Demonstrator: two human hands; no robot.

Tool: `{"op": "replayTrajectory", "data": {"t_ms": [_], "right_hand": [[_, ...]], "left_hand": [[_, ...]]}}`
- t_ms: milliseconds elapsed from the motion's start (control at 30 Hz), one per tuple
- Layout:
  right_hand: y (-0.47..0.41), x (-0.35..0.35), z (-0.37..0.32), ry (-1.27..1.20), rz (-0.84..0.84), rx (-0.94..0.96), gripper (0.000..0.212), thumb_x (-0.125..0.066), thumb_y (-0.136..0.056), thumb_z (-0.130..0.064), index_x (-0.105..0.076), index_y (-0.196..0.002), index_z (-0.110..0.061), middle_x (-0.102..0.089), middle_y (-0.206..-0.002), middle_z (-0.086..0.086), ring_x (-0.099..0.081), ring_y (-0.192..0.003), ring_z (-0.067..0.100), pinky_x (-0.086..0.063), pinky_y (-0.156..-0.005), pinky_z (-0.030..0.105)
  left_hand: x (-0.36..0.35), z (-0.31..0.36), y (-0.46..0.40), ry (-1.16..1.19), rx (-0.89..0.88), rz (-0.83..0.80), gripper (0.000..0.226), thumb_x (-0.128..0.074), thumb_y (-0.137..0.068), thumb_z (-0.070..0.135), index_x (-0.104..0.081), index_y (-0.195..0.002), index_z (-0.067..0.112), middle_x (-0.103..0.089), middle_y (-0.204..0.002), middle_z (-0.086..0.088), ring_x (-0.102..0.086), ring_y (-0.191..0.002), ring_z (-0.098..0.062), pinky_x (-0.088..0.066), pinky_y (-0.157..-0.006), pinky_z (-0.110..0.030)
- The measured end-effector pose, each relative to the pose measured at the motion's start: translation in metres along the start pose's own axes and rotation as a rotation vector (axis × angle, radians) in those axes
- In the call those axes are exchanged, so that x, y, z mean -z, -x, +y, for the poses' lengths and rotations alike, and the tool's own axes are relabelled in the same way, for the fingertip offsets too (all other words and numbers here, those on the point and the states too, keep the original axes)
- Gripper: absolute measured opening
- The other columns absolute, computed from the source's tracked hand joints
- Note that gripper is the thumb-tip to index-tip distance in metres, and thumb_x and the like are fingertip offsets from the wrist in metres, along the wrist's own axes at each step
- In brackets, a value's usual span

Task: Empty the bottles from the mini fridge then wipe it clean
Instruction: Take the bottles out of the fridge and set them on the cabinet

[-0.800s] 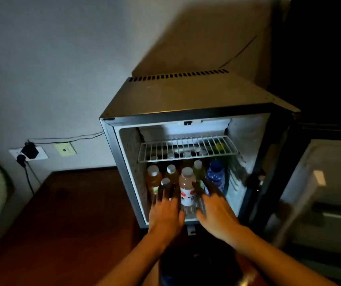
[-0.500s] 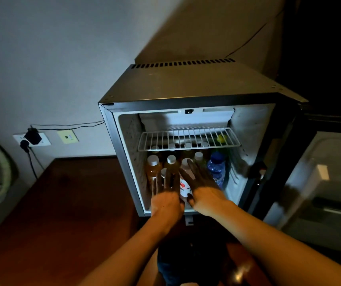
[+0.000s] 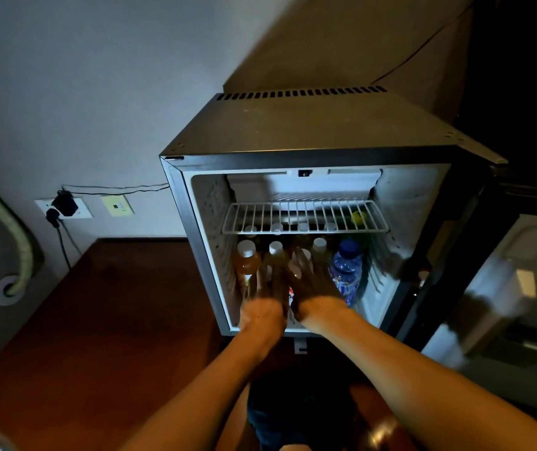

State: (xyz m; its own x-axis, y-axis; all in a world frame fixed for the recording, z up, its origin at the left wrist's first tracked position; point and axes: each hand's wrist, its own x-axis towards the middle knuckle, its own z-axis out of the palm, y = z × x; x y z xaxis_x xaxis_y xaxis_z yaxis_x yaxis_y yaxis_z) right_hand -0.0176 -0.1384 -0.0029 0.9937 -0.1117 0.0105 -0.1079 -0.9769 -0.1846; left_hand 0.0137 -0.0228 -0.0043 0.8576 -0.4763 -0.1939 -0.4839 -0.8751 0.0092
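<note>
Now: both hands inside the open mini fridge [image 3: 325, 131], bottles not yet out.

We see the left hand [image 3: 265, 296] and right hand [image 3: 314, 286] with fingers spread among the bottles [image 3: 346, 268] crowding the fridge floor under the wire shelf [image 3: 304, 216]; whether either grips one, we cannot tell. Free room remains along the floor's right edge.

The fridge [image 3: 325, 131] is standing open, its door [image 3: 501, 307] swung out on the right. A wire shelf [image 3: 304, 218] is spanning the cavity, capping the space above the bottles [image 3: 346, 271], which are crowding the lower compartment almost wall to wall. Both hands, left [image 3: 265, 304] and right [image 3: 314, 288], are filling the front middle of the opening. A narrow gap is showing between the blue bottle and the right wall.
</note>
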Motion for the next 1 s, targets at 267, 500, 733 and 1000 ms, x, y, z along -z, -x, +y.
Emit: {"op": "replayTrajectory", "data": {"t_ms": [267, 500, 733, 1000], "right_hand": [[0.016, -0.016, -0.005, 0.160, 0.253, 0.033, 0.053, -0.041, -0.081, -0.015, -0.057, -0.132, -0.022, -0.056, -0.131, 0.013, -0.052, -0.121, 0.038, -0.048, -0.099, 0.046], [0.032, -0.010, -0.002, 0.043, 0.184, 0.163, 0.034, -0.043, -0.096, -0.027, -0.048, -0.130, -0.029, -0.061, -0.115, 0.004, -0.064, -0.100, 0.027, -0.052, -0.077, 0.035], [0.033, -0.011, 0.008, -0.111, 0.440, 0.148, 0.046, -0.056, -0.084, -0.039, -0.048, -0.127, -0.022, -0.067, -0.095, 0.010, -0.067, -0.089, 0.033, -0.056, -0.076, 0.043], [0.037, -0.046, 0.021, -0.439, 0.676, 0.136, 0.047, -0.070, -0.068, -0.046, -0.052, -0.106, -0.024, -0.066, -0.082, -0.004, -0.064, -0.070, 0.014, -0.055, -0.060, 0.035]], "left_hand": [[-0.020, -0.005, 0.000, 0.186, 0.009, 0.331, 0.044, -0.059, -0.093, 0.020, -0.047, -0.135, 0.019, -0.054, -0.129, -0.008, -0.051, -0.117, -0.031, -0.053, -0.085, -0.037], [-0.021, -0.013, 0.011, 0.193, -0.079, 0.375, 0.059, -0.055, -0.095, 0.023, -0.028, -0.147, 0.016, -0.046, -0.139, -0.010, -0.039, -0.129, -0.027, -0.039, -0.103, -0.033], [-0.036, -0.019, 0.008, 0.321, -0.152, 0.550, 0.055, -0.075, -0.072, 0.017, -0.058, -0.122, -0.001, -0.066, -0.079, -0.018, -0.063, -0.074, -0.036, -0.052, -0.066, -0.041], [-0.056, -0.022, 0.015, 0.633, -0.278, 0.812, 0.034, -0.080, -0.070, 0.036, -0.065, -0.096, 0.020, -0.070, -0.085, 0.008, -0.064, -0.072, -0.005, -0.051, -0.062, -0.024]]}}
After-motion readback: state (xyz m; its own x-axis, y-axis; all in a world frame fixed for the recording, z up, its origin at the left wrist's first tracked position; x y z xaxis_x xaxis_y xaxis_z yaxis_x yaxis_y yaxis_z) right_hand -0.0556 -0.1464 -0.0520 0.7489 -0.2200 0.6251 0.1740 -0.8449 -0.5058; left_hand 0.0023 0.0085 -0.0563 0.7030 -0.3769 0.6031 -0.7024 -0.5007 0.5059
